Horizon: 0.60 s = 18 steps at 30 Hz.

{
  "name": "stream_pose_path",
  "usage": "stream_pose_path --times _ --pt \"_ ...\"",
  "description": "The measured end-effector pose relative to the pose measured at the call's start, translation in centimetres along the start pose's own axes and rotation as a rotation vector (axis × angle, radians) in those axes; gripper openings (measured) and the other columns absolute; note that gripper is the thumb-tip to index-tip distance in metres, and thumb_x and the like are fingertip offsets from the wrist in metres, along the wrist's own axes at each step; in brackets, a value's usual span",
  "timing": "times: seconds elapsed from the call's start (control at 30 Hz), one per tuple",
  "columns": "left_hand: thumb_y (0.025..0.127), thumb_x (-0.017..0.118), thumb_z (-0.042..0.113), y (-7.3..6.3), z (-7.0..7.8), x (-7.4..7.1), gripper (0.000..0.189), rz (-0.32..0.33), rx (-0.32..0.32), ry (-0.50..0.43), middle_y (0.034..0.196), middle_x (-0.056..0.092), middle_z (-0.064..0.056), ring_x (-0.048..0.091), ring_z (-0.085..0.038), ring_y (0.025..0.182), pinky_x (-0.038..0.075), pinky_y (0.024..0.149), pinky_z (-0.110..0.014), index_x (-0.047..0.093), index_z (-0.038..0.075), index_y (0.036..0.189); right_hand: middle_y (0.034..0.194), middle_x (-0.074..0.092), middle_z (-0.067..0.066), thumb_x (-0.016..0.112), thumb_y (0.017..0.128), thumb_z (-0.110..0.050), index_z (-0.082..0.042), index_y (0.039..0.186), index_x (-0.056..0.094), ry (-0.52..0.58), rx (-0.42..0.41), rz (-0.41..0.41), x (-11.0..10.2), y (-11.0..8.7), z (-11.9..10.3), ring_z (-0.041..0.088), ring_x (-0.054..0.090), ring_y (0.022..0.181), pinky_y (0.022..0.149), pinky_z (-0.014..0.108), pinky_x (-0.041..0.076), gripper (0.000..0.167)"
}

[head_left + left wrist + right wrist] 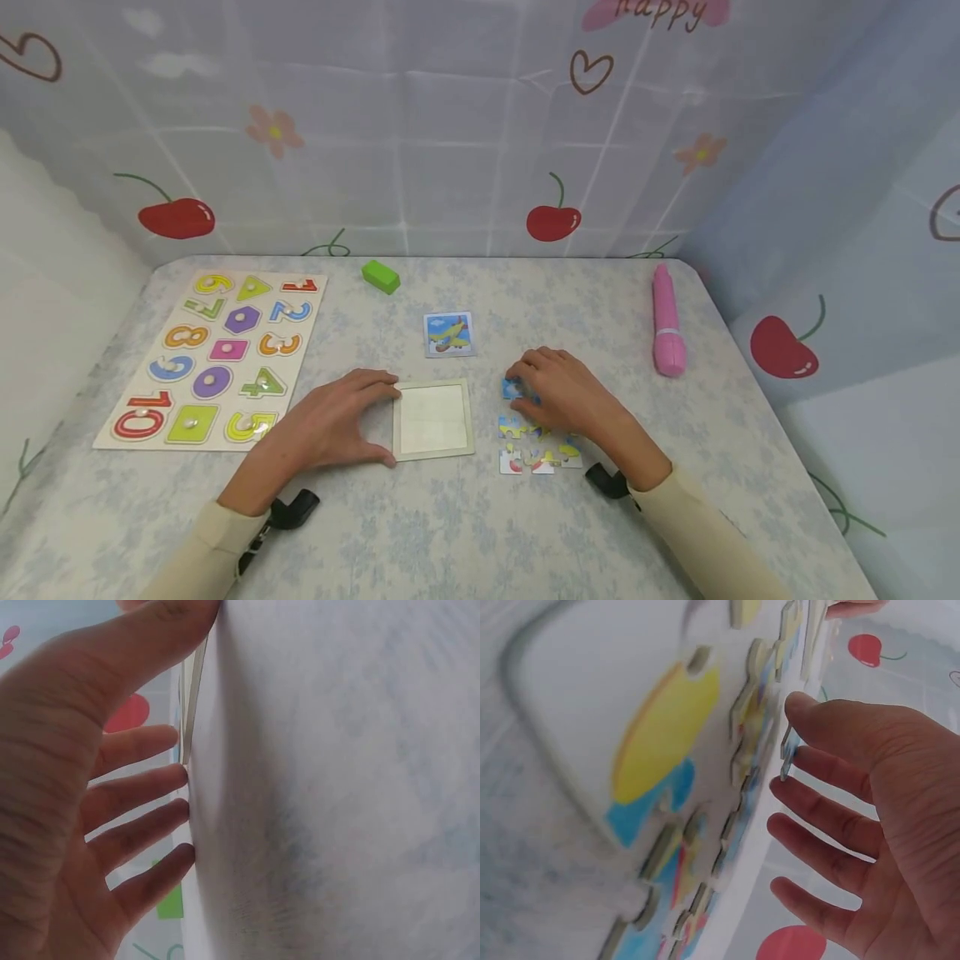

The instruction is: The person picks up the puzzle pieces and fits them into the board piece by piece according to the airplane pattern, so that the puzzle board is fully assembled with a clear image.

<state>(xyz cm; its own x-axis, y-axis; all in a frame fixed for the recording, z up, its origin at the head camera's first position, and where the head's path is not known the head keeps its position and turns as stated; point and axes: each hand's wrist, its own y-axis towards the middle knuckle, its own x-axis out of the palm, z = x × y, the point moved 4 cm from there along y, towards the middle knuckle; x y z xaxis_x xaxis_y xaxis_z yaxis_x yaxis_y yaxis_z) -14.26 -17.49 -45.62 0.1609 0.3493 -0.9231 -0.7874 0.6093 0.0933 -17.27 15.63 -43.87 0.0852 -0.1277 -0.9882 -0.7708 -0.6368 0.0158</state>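
Note:
A square puzzle frame [471,417] with a pale base lies flat on the table in the head view. My left hand [330,425] rests at its left side, fingers loosely spread, index fingertip by the upper corner and thumb by the lower one. To the right of the frame, my right hand [566,396] pinches a small blue jigsaw piece [787,754] between thumb and index finger. Several loose jigsaw pieces [512,462], yellow, blue and white, lie just below that hand, which partly covers them. A picture card [448,335] of a yellow airplane lies above the frame.
A number-and-shape board [213,358] occupies the table's left side. A green block [381,277] sits at the back, and a pink cylindrical object [666,321] lies at the right. A printed curtain [450,150] hangs behind the table [480,533].

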Motion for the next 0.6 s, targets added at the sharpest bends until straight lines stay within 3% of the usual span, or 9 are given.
stream_pose_path --times 0.6 --pt "0.071 0.096 0.063 0.1 0.2 0.0 0.084 -0.004 0.015 -0.014 0.152 0.062 -0.003 0.058 -0.027 0.142 0.051 0.113 -0.049 0.073 0.013 0.134 0.12 0.069 0.002 0.083 0.097 -0.037 -0.019 0.129 0.075 -0.028 -0.041 -0.021 -1.2 2.4 -3.1 0.022 0.065 0.109 0.096 0.043 0.057 0.037"
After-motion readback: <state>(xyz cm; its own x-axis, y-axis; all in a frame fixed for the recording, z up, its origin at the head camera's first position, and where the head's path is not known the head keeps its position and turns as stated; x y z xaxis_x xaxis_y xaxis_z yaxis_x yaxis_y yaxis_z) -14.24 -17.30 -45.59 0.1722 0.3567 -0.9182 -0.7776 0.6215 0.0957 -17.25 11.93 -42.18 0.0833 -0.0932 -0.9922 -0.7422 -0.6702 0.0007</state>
